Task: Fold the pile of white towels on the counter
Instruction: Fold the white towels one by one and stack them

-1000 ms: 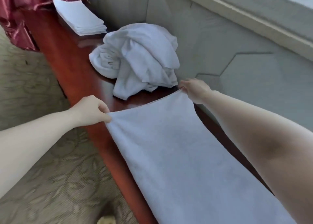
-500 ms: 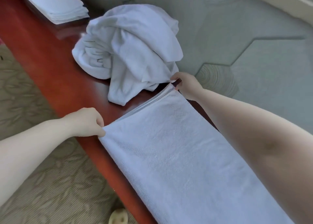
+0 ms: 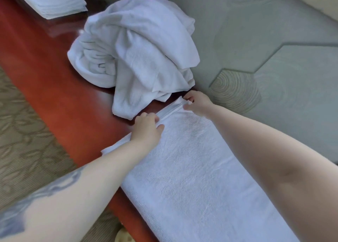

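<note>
- Head view shows your two bare hands at the far end of a long white towel [image 3: 192, 168] that lies flat along the red-brown desk [image 3: 60, 95].
- Your left hand [image 3: 147, 130] sits on the towel's far edge about midway across, fingers curled over the bunched hem and thumb lying on the top face, so it grips that edge.
- Your right hand [image 3: 196, 102] is at the towel's far right corner, thumb and fingers pinching the rolled hem where it meets the wall side.
- Between your hands the far edge is gathered into a narrow ridge of several layers.
- The towel's near left corner sticks out past your left forearm toward the desk's front edge.
- The pile of white towels [image 3: 135, 53] is crumpled in a heap on the desk just beyond your hands; its lowest flap hangs down close to the left hand, and whether it touches the flat towel cannot be told.
- A stack of folded towels [image 3: 53, 1] sits at the far left end of the desk, well apart from the heap.
- The grey-green wall panel [image 3: 256, 49] with hexagon seams runs along the right side of the desk.
- Patterned carpet [image 3: 23, 146] lies below the desk on the left.
- Your left forearm carries a grey tattoo [image 3: 45, 192].
</note>
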Demonstrator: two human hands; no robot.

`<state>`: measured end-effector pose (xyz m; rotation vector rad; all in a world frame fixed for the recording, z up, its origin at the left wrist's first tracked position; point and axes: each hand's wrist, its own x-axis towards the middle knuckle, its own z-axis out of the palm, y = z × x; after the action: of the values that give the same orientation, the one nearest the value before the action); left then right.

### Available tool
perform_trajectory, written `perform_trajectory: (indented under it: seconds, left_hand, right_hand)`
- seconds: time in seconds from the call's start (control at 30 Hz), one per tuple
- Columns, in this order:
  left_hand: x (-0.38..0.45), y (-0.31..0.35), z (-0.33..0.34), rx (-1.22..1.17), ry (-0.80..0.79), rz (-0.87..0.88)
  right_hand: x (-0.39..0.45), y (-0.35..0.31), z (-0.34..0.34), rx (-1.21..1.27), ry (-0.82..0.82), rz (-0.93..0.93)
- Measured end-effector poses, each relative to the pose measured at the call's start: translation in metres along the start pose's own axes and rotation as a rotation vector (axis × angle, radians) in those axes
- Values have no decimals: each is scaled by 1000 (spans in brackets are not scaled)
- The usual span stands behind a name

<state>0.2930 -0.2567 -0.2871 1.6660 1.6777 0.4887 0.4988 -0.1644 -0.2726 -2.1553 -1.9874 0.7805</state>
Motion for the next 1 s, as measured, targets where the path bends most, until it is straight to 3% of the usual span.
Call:
perform_trajectory:
  seconds: [0.2, 0.33, 0.5, 0.67, 1.0]
  left_hand:
    - [8, -6, 3, -122, 39, -84]
    - [11, -5, 3, -103, 35, -84]
    - [13, -5, 5, -86, 24, -78]
    - [6, -8, 12, -108, 145, -50]
    - [15, -17, 18, 438, 241, 95]
  right_hand:
    - [6, 11, -11, 77, -12, -166]
    - [8, 15, -16, -81, -126, -288]
    - [14, 2, -24, -235, -206, -319]
    - [13, 2, -26, -42, -190, -188]
    - [23, 1, 2, -124, -96, -84]
